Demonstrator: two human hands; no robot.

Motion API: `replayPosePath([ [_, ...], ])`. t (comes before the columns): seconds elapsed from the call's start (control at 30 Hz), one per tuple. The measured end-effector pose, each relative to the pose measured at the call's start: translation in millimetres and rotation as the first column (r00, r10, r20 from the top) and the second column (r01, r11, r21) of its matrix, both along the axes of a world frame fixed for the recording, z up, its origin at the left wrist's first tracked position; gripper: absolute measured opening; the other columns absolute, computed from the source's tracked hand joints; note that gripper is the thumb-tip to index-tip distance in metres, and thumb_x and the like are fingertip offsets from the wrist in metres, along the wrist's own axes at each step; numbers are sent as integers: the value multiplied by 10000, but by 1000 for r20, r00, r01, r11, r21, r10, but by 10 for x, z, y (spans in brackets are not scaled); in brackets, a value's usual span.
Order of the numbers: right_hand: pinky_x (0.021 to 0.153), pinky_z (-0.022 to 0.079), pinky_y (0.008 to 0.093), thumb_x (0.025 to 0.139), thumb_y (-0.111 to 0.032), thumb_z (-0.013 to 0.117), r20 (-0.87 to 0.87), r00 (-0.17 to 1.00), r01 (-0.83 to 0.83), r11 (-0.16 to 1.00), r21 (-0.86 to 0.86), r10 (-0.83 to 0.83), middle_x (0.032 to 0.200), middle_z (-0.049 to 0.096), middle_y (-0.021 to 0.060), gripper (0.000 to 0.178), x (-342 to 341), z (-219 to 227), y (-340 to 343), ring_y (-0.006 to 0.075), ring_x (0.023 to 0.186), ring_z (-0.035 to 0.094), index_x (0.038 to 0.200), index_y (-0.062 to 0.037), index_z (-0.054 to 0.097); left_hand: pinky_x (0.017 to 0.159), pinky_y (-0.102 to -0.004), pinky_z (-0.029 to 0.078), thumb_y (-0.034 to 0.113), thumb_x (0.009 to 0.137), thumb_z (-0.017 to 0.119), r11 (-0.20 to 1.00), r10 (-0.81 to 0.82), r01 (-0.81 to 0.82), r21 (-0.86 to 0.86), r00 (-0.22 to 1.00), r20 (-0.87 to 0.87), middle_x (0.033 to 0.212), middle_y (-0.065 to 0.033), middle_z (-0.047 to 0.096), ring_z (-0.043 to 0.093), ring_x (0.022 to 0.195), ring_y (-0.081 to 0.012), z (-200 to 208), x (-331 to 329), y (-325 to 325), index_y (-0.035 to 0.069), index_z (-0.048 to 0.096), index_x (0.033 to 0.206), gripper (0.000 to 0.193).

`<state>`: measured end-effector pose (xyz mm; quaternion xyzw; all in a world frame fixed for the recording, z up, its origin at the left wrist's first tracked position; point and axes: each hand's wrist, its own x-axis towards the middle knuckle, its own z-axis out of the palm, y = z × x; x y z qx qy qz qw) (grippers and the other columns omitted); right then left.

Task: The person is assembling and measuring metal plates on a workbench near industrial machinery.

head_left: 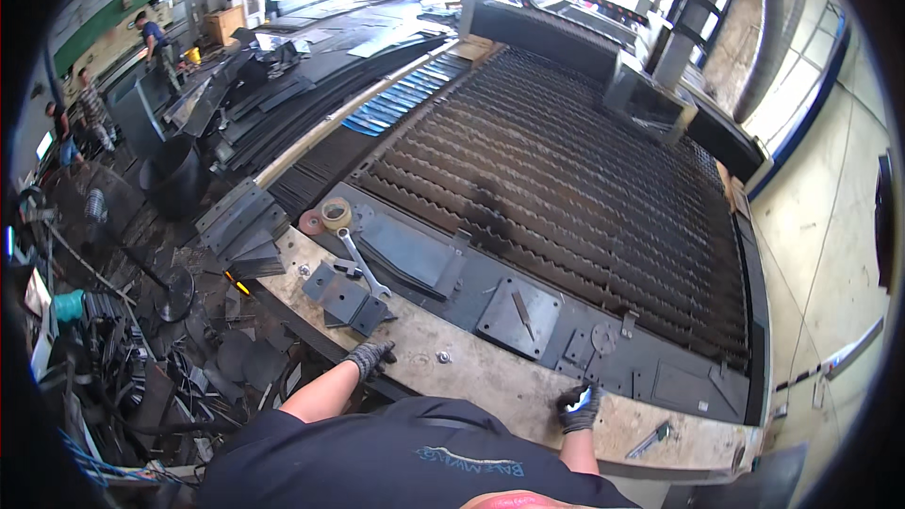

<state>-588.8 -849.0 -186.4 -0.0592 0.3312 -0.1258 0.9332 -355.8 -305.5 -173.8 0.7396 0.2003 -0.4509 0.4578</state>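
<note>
My left hand, in a dark grey glove, rests at the near edge of a long worn board, fingers stretched out and nothing visible in them. Farther right, my gloved right hand is closed around a small white-and-blue object whose kind I cannot make out. Just beyond my left hand stand dark bent steel plates with holes. A combination wrench lies against them. Between my hands a bolt head or nut shows on the board. Right of my right hand lies a small metal tool.
Ahead spreads a cutting bed of wavy slats, with a gantry at right. A square plate carries a slim tool. A tape roll sits near the board's left end. Scrap metal covers the left floor; several people work farther off.
</note>
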Motion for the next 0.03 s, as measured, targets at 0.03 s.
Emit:
replayPosePath([
  [0.03,423,349,283,977,-517,548,-8,1000,27,1000,5,-27,500,354,-49,423,-144,38,43,129,410,321,658,-243,504,538,-437,455,742,942,546,998,25,-25,-55,1000,0,776,-94,674,527,530,-233,-51,-5,10,184,818,1038,628],
])
